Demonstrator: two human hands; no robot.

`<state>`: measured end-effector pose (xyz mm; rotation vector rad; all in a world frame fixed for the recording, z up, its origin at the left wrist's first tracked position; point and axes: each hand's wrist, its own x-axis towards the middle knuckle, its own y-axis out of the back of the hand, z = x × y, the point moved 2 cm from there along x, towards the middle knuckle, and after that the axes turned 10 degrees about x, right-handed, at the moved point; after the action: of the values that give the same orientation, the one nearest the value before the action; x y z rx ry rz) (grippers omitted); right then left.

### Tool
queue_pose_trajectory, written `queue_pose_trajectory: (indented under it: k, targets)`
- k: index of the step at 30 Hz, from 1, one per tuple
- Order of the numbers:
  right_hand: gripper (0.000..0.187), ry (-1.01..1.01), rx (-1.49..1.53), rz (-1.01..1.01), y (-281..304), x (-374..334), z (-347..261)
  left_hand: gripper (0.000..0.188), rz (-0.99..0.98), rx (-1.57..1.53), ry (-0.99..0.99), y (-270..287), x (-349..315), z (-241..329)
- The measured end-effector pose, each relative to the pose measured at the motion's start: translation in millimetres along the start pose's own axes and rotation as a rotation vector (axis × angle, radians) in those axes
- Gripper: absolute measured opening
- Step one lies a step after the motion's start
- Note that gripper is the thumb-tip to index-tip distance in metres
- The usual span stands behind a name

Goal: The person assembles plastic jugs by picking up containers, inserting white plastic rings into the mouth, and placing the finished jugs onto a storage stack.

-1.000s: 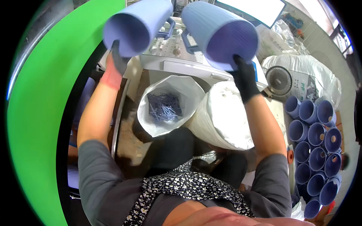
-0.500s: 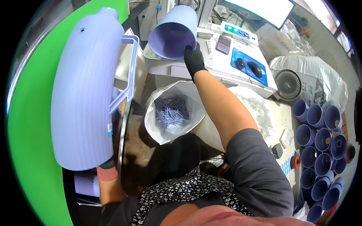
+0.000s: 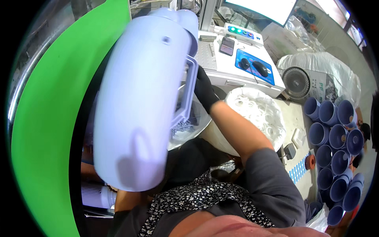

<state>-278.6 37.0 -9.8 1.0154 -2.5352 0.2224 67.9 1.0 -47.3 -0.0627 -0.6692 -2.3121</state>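
The right hand [image 3: 203, 89], in a black glove, is just beyond the handle [image 3: 192, 85] of a large lilac jug [image 3: 134, 102]; the fingers are masked, so I cannot tell whether they grasp, clench or have let go. The left hand is hidden, its forearm [image 3: 128, 198] passing behind the jug's near end, so its grip cannot be told either. The jug is raised on the left side, in front of the person, neck toward the far side, overlapping a second lilac vessel [image 3: 190, 25] beyond it. Whether these two touch is unclear, but they look close enough to knock and scuff if either swings. The smooth wall could slip if the unseen hold is weak, and the handle could catch on the glove if the jug turns. Below, a white bag [image 3: 202, 121] holds thin lilac scraps [image 3: 182, 127]; a dropped jug might tip it and scatter them. Right of that, a lined bin [image 3: 279, 138] holds whitish rings [image 3: 250, 110]. Farther out, the worktop [image 3: 221, 70] carries a phone [image 3: 227, 46] and mouse [image 3: 259, 68], which a wide swing could strike, while open lilac vessels [image 3: 323, 156] are massed at the far right and a green panel [image 3: 47, 130] curves along the left
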Motion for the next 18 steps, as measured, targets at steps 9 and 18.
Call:
queue_pose_trajectory:
  k: [9,18]
  targets:
    - [0.036,-0.436,0.995,0.247,179.2,-168.6,-0.6,0.058,-0.665,0.336,-0.486,-92.4,-0.7,36.0]
    - [0.028,-0.352,-0.019,0.025,186.5,-252.2,-56.4,0.118,-0.531,-0.513,-0.204,-121.1,4.9,136.5]
